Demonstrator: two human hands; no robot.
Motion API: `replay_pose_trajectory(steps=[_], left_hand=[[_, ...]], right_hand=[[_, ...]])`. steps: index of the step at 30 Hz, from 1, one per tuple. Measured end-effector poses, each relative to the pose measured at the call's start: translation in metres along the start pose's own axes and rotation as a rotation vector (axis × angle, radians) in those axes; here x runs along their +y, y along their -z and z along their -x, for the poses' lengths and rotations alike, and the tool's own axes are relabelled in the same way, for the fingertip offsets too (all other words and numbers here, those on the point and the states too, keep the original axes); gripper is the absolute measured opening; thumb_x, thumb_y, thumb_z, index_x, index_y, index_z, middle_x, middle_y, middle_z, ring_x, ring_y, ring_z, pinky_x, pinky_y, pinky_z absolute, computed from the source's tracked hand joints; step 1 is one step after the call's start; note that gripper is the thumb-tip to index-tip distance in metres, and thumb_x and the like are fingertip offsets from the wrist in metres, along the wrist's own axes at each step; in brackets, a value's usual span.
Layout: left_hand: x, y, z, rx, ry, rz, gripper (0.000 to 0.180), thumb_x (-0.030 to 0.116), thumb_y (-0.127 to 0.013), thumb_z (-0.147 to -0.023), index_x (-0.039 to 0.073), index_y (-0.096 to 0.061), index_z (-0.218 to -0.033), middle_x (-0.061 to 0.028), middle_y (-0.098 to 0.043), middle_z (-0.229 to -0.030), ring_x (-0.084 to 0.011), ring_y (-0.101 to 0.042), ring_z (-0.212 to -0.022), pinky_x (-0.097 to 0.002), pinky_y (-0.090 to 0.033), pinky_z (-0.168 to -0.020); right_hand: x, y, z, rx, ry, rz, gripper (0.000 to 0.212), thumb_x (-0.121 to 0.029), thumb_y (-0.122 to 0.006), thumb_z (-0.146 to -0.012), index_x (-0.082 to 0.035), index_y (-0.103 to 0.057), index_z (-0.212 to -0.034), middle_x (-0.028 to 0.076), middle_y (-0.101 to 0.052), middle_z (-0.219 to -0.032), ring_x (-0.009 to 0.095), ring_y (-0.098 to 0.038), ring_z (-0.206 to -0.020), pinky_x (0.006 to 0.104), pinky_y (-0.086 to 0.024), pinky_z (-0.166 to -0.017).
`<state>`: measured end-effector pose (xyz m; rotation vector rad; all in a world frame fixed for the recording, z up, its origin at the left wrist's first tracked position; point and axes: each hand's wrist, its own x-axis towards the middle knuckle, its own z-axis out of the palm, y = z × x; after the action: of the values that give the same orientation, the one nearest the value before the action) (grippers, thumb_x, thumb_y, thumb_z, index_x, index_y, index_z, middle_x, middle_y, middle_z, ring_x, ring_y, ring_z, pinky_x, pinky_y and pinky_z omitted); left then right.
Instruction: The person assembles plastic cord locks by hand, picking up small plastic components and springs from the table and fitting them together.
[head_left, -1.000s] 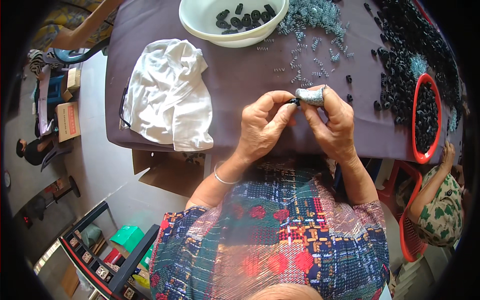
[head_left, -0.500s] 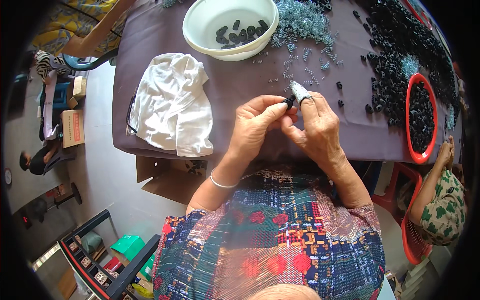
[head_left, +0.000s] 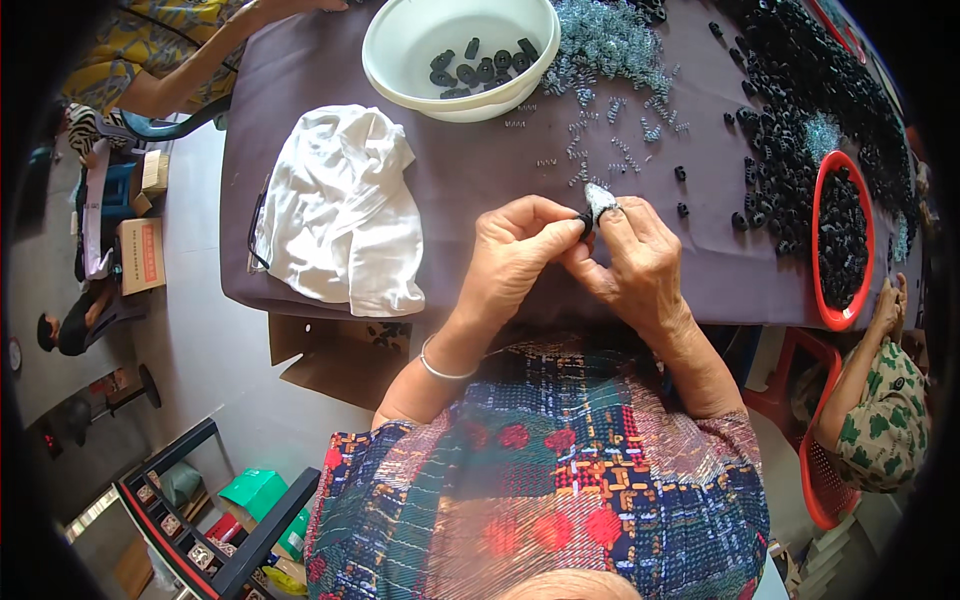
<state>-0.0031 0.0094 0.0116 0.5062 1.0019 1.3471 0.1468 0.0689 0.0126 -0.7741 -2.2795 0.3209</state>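
A small black plastic part [head_left: 586, 222] is pinched between the thumb and fingers of my left hand [head_left: 510, 255]. My right hand [head_left: 640, 262] meets it from the other side, its thumb and fingers closed against the same part. One finger of that hand wears a white wrapped cover [head_left: 600, 198], which bends over the part. Fingers hide most of the piece, so its exact form cannot be made out. Just beyond my hands, loose small metal springs [head_left: 625, 152] lie scattered on the dark purple tablecloth [head_left: 460, 165].
A white bowl [head_left: 385, 75] with several black parts stands at the far side, beside a heap of springs [head_left: 605, 45]. A white cloth [head_left: 345, 215] lies left. Black parts [head_left: 790, 130] cover the right side, near a red basket [head_left: 872, 235]. Other people sit left and right.
The white-covered finger of my right hand has curled down toward the black part. At the far left, another person's arm has reached farther over the table.
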Motion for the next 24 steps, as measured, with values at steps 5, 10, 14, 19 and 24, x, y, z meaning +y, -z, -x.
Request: replay_pose_trajectory(steps=[5, 10, 14, 19, 24], left_hand=[[-0.001, 0.000, 0.001, -0.042, -0.086, -0.149, 0.009, 0.003, -0.064, -0.089, -0.005, -0.066, -0.094, -0.0065, -0.068, -0.081, -0.0098, -0.063, -0.074, -0.0217, -0.052, -0.068], [0.000, -0.001, 0.002, -0.021, -0.074, -0.232, 0.010, 0.003, -0.063, -0.090, -0.005, -0.066, -0.095, -0.0060, -0.068, -0.081, -0.0090, -0.063, -0.074, -0.0213, -0.052, -0.068], [0.001, 0.000, 0.002, -0.056, -0.034, -0.179, 0.011, 0.005, -0.064, -0.090, -0.004, -0.066, -0.097, -0.0061, -0.068, -0.083, -0.0092, -0.063, -0.074, -0.0219, -0.053, -0.069], [0.002, -0.001, 0.003, -0.047, 0.017, -0.191, 0.014, 0.007, -0.064, -0.091, -0.004, -0.066, -0.099, -0.0070, -0.068, -0.086, -0.0103, -0.064, -0.077, -0.0228, -0.054, -0.069], [0.002, -0.001, 0.001, -0.019, 0.026, -0.184, 0.016, 0.009, -0.064, -0.091, -0.004, -0.065, -0.100, -0.0074, -0.069, -0.087, -0.0107, -0.064, -0.077, -0.0231, -0.053, -0.069]], right_hand=[[0.001, 0.000, 0.002, 0.034, -0.005, -0.063, 0.029, -0.007, -0.074, -0.064, 0.003, -0.060, -0.087, 0.013, -0.058, -0.080, 0.030, -0.059, -0.069, 0.0369, -0.051, -0.057], [0.005, -0.002, 0.007, 0.052, 0.028, -0.091, 0.030, -0.006, -0.075, -0.063, 0.003, -0.060, -0.087, 0.012, -0.058, -0.079, 0.029, -0.058, -0.067, 0.0368, -0.050, -0.056], [0.007, -0.003, 0.013, 0.063, 0.038, -0.094, 0.031, -0.007, -0.076, -0.063, 0.003, -0.060, -0.087, 0.012, -0.058, -0.078, 0.028, -0.058, -0.065, 0.0358, -0.050, -0.055], [0.008, 0.003, 0.012, 0.060, 0.020, -0.077, 0.031, -0.010, -0.075, -0.066, 0.004, -0.060, -0.089, 0.011, -0.058, -0.080, 0.027, -0.058, -0.066, 0.0353, -0.049, -0.056], [0.013, 0.011, 0.013, 0.117, -0.010, -0.106, 0.039, -0.018, -0.074, -0.071, 0.006, -0.061, -0.099, 0.015, -0.059, -0.092, 0.029, -0.059, -0.074, 0.0384, -0.050, -0.062]])
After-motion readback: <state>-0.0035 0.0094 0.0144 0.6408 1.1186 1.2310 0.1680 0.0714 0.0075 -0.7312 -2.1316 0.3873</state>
